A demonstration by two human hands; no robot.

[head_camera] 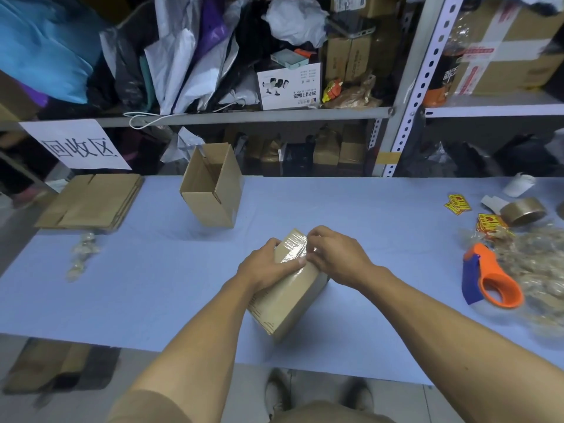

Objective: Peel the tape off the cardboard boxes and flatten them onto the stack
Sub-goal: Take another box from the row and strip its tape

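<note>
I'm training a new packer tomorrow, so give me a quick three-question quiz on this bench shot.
1. True or false: the open box at the back of the table holds a tape roll.
2. Which hand picks at the clear tape: A left, B right?
3. Where is the flattened stack?

Key: 1 false, nothing shows inside; the tape roll lies far right. 2 B; the right hand pinches it while the left hand steadies the sealed box. 3 Far left.

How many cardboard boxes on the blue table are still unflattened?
2. One taped box sits near the front edge, held by both hands. One open box stands behind it, toward the shelves. The flattened stack at far left is not counted.
</note>
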